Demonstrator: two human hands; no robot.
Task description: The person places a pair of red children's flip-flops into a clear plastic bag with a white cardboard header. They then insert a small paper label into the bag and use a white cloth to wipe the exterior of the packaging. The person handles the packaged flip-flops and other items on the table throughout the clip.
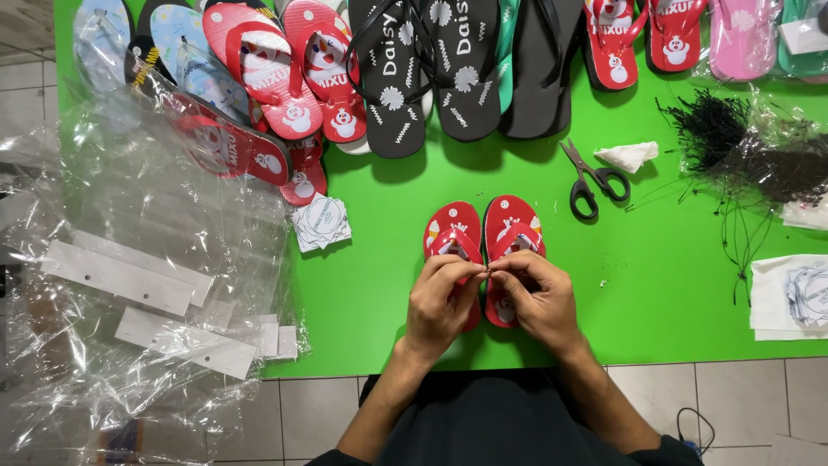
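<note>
A person's left hand [442, 298] and right hand [536, 293] pinch closed together over a pair of small red flip-flops [483, 237] on the green bench [379, 285]. The step appears to be joining the straps, which calls for fine fingertip work; black scissors [591, 179] lie near.

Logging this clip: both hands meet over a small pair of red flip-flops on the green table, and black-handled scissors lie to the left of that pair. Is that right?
Not quite. In the head view the scissors lie up and to the right of the red flip-flops, not left. The rest holds: left hand and right hand meet over the pair on the green table.
</note>
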